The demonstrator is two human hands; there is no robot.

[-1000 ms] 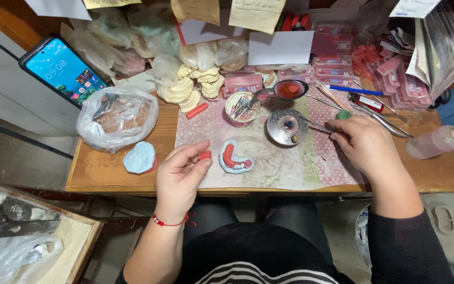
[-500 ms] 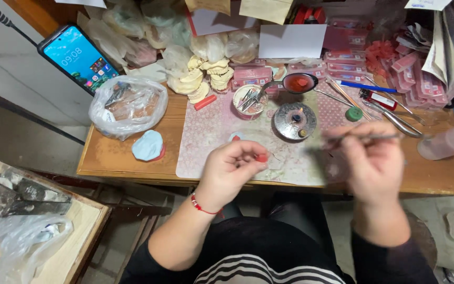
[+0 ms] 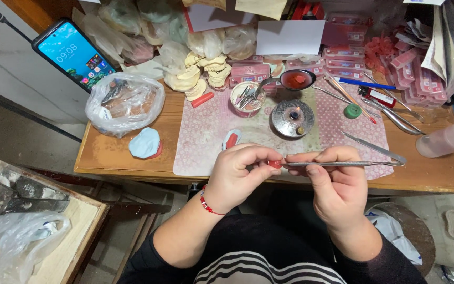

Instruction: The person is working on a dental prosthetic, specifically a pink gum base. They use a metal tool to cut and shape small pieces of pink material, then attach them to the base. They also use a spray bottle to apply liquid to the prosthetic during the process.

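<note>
Fingers of my left hand (image 3: 237, 176) pinch a small red wax piece (image 3: 275, 164) above the counter (image 3: 122, 155) edge. My right hand (image 3: 337, 181) grips a thin metal tool (image 3: 342, 163), its tip touching the wax.

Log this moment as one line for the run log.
left hand: pinches small red wax piece | right hand: holds thin metal tool, tip at the piece | both over patterned mat, near round metal burner
</note>
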